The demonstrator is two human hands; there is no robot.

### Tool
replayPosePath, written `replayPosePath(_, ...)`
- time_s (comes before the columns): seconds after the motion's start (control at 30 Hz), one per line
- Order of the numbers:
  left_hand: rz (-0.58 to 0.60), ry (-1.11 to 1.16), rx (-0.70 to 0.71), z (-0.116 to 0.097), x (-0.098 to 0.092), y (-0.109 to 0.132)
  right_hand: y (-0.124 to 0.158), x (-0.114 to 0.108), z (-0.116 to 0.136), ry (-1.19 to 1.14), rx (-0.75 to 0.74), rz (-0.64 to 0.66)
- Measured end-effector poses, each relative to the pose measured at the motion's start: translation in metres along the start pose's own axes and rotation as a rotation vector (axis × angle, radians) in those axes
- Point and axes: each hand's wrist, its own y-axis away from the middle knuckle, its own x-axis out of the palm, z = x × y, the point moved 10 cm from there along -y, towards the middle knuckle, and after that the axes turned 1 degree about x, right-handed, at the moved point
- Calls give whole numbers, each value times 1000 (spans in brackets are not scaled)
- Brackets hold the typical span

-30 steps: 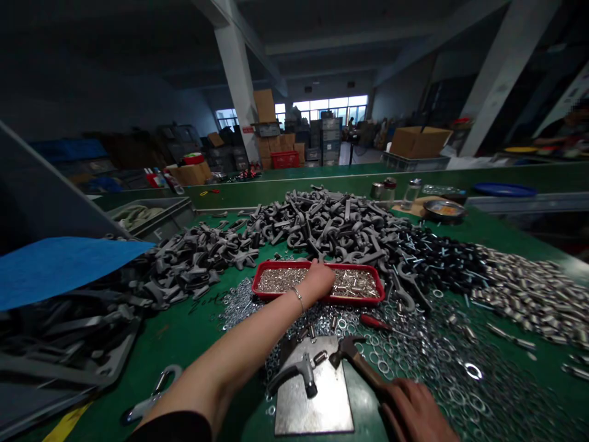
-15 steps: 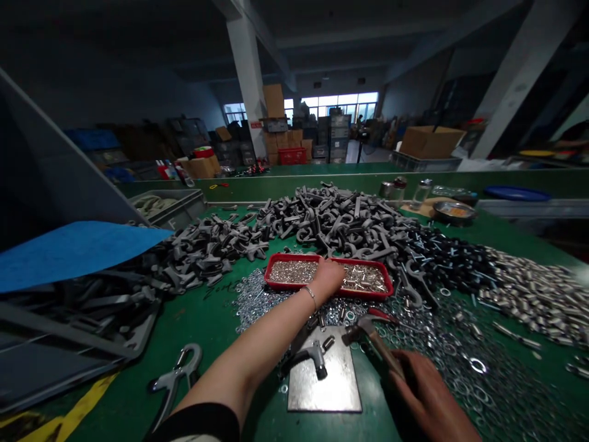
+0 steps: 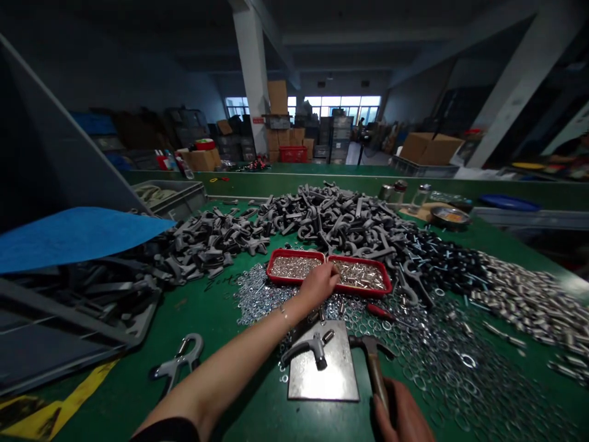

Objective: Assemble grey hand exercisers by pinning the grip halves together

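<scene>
My left hand point(image 3: 319, 283) reaches out over the near rim of a red tray point(image 3: 276, 277) with two compartments of small shiny metal parts. Its fingers are pinched together at the tray's middle divider; what they hold is too small to name. My right hand point(image 3: 401, 417) is wrapped round the handle of a hammer point(image 3: 372, 358) at the bottom edge. The hammer head rests beside a flat steel plate point(image 3: 330, 376). A grey clamp-like part point(image 3: 309, 350) lies on that plate.
A big heap of grey metal hooks point(image 3: 317, 221) lies behind the tray. Loose washers point(image 3: 427, 356) cover the green table to the right, with silver sleeves point(image 3: 529, 294) beyond. A blue sheet point(image 3: 69, 236) covers a grey crate at left. A lone clamp point(image 3: 177, 367) lies near my left forearm.
My left hand has drawn back from inside the tray to its near rim, fingers pinched. My right hand pulled the hammer back and down beside the plate.
</scene>
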Motion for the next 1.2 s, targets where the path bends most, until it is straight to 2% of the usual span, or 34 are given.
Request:
replayPosePath(0.17, 20, 246, -55, 16, -11, 98, -3, -2, 2, -11, 5, 50)
replayPosePath(0.23, 10, 382, -130, 27, -11, 123, -5, -4, 4, -22, 13, 69)
replayPosePath(0.3, 20, 470, -231, 37, -4, 135, -7, -6, 6, -37, 28, 72)
replayPosePath(0.43, 40, 405, -324, 44, 14, 133, -9, -6, -3, -144, 126, 80)
replayPosePath(0.6, 25, 280, -336, 43, 28, 129, -12, -1, -13, -454, 237, 245)
replayPosePath(0.8, 0, 189, -297, 34, 28, 130, -14, -15, -11, -548, 422, 393)
replayPosePath(0.93, 1, 148, -268, 30, 27, 130, -14, -16, -8, -591, 469, 483)
replayPosePath(1.1, 26, 95, -187, 25, 27, 125, -11, -6, -15, -607, 495, 527)
replayPosePath(1.2, 123, 4, 35, 4, 32, 121, -13, 1, -18, -567, 460, 588)
